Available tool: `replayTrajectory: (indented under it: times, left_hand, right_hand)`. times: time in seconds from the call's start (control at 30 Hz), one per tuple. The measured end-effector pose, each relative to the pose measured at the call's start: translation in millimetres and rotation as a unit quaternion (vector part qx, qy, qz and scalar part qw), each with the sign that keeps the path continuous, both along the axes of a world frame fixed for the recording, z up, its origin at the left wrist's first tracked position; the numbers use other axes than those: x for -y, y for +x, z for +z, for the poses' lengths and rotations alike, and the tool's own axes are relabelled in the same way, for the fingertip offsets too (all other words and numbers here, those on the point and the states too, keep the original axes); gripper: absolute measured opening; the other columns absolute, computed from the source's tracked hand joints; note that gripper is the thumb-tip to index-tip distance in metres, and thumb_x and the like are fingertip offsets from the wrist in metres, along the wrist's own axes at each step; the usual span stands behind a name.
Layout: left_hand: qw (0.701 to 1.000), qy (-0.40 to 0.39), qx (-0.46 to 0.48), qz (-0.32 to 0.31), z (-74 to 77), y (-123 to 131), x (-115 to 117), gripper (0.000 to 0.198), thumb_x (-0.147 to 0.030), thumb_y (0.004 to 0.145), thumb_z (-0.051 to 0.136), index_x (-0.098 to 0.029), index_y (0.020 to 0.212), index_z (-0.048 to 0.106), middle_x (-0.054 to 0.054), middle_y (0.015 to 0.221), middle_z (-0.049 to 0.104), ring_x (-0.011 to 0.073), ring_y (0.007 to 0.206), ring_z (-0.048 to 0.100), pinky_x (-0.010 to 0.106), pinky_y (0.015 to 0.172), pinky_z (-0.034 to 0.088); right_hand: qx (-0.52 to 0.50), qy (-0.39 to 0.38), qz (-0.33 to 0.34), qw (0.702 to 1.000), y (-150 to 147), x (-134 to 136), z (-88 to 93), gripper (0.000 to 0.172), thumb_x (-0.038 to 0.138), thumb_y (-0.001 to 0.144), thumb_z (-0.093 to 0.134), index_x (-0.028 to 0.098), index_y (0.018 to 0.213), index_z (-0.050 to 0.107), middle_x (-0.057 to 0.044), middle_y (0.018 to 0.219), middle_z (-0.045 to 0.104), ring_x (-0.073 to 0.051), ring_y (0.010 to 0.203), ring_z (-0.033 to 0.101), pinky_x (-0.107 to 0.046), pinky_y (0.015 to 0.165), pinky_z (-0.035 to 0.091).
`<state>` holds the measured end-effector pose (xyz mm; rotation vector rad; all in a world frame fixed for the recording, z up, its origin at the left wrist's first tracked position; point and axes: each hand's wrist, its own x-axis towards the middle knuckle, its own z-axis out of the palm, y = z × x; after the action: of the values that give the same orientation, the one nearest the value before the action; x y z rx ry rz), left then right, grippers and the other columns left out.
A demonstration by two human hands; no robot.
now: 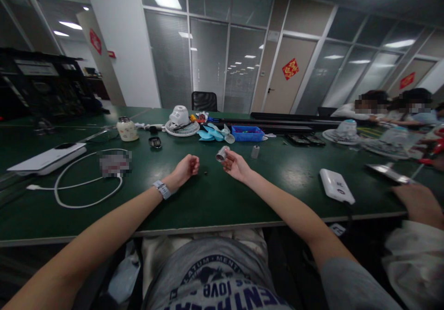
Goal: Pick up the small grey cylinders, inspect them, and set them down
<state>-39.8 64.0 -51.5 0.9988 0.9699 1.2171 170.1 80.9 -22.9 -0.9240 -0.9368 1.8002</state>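
Note:
My right hand (236, 164) grips a silvery metal motor housing (222, 154), a short cylinder whose round end faces toward my left. To the left of it, my left hand (186, 169) is held just above the table with its fingers curled in. Whatever those fingers hold, if anything, is hidden. A tiny dark piece (206, 173) lies on the green table (208, 203) between my hands. Just beyond my right hand a small silvery motor (255, 151) stands upright.
Behind my hands are a white fan part (179, 118), light-blue fan blades (211, 133) and a blue tray (247, 133). A jar (126, 129) and a white cable (57, 194) are left. At right lie a white power bank (336, 185) and a co-worker's hand (418, 199).

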Motion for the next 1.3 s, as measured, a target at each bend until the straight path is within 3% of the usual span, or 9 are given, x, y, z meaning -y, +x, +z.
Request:
replayTrajectory:
  times: [0.17, 0.23, 0.33, 0.43, 0.5, 0.77, 1.13, 1.23, 1.3]
  left_hand:
    - [0.989, -0.055, 0.124, -0.05, 8.2, -6.7, 1.2, 0.034, -0.022, 0.083, 0.039, -0.021, 0.051, 0.028, -0.004, 0.042, 0.027, 0.0091, 0.036, 0.028, 0.022, 0.036, 0.026]
    - [0.98, -0.074, 0.164, -0.09, 8.6, -10.6, -0.3, 0.036, -0.021, 0.084, 0.039, -0.021, 0.051, 0.024, -0.005, 0.041, 0.023, 0.0089, 0.035, 0.024, 0.022, 0.036, 0.025]
    - [0.963, -0.106, 0.201, -0.143, 7.9, -16.9, -4.3, 0.038, -0.019, 0.085, 0.04, -0.022, 0.052, 0.022, -0.006, 0.043, 0.022, 0.0082, 0.035, 0.024, 0.021, 0.036, 0.025]
    - [0.957, -0.125, 0.207, -0.159, 7.0, -21.1, -7.9, 0.039, -0.02, 0.087, 0.042, -0.021, 0.053, 0.023, -0.006, 0.045, 0.024, 0.0081, 0.036, 0.026, 0.021, 0.036, 0.026]
    - [0.958, -0.129, 0.201, -0.161, 6.4, -22.0, -9.5, 0.04, -0.02, 0.089, 0.044, -0.021, 0.055, 0.024, -0.006, 0.045, 0.025, 0.0081, 0.036, 0.028, 0.021, 0.036, 0.027]
    - [0.959, -0.142, 0.191, -0.155, 3.9, -21.1, -11.7, 0.04, -0.022, 0.092, 0.044, -0.021, 0.057, 0.025, -0.007, 0.045, 0.026, 0.008, 0.035, 0.029, 0.021, 0.036, 0.027]
    - [0.961, -0.149, 0.184, -0.144, 6.1, -19.6, -10.0, 0.039, -0.02, 0.092, 0.042, -0.021, 0.057, 0.025, -0.007, 0.046, 0.024, 0.0078, 0.036, 0.028, 0.02, 0.036, 0.027]
    - [0.96, -0.154, 0.186, -0.144, 5.9, -19.3, -10.6, 0.039, -0.02, 0.091, 0.043, -0.022, 0.057, 0.024, -0.007, 0.046, 0.024, 0.0078, 0.036, 0.028, 0.02, 0.036, 0.027]
    - [0.959, -0.158, 0.189, -0.14, 5.6, -19.1, -11.2, 0.039, -0.019, 0.09, 0.044, -0.022, 0.057, 0.023, -0.007, 0.046, 0.024, 0.0077, 0.035, 0.028, 0.02, 0.035, 0.027]
  right_hand:
    - [0.099, 0.186, -0.108, 0.972, 12.8, -20.7, 0.1, 0.031, 0.044, 0.066, 0.072, 0.02, 0.085, 0.066, -0.001, 0.076, 0.069, -0.016, 0.076, 0.063, -0.026, 0.068, 0.044]
    - [0.161, 0.305, -0.19, 0.919, 23.8, -30.4, 3.0, 0.042, 0.047, 0.062, 0.075, 0.018, 0.091, 0.068, -0.004, 0.085, 0.07, -0.018, 0.08, 0.064, -0.028, 0.073, 0.046]
    - [0.282, 0.422, -0.323, 0.799, 48.0, -45.3, 10.2, 0.053, 0.05, 0.064, 0.073, 0.016, 0.103, 0.068, -0.008, 0.096, 0.071, -0.021, 0.085, 0.064, -0.031, 0.08, 0.047]
    - [0.383, 0.424, -0.421, 0.704, 78.6, -61.8, 15.3, 0.055, 0.051, 0.071, 0.068, 0.015, 0.112, 0.065, -0.01, 0.1, 0.071, -0.022, 0.089, 0.065, -0.032, 0.085, 0.046]
    - [0.412, 0.387, -0.468, 0.679, 100.1, -73.2, 14.4, 0.054, 0.05, 0.073, 0.067, 0.015, 0.114, 0.064, -0.01, 0.1, 0.071, -0.021, 0.087, 0.066, -0.031, 0.084, 0.047]
    - [0.545, 0.217, -0.494, 0.642, 154.4, -97.4, -14.3, 0.043, 0.044, 0.074, 0.068, 0.022, 0.11, 0.066, -0.009, 0.099, 0.072, -0.025, 0.099, 0.064, -0.038, 0.088, 0.043]
    - [0.632, 0.148, -0.373, 0.663, 157.8, -103.1, -33.4, 0.043, 0.049, 0.068, 0.073, 0.024, 0.103, 0.07, -0.011, 0.1, 0.071, -0.026, 0.097, 0.064, -0.039, 0.085, 0.044]
    - [0.627, 0.132, -0.36, 0.678, 157.4, -102.3, -33.4, 0.048, 0.047, 0.068, 0.072, 0.024, 0.11, 0.065, -0.011, 0.105, 0.069, -0.028, 0.102, 0.061, -0.042, 0.088, 0.042]
    - [0.632, 0.14, -0.371, 0.666, 153.3, -99.8, -31.1, 0.061, 0.041, 0.067, 0.073, 0.023, 0.122, 0.056, -0.013, 0.111, 0.066, -0.03, 0.108, 0.057, -0.047, 0.092, 0.038]
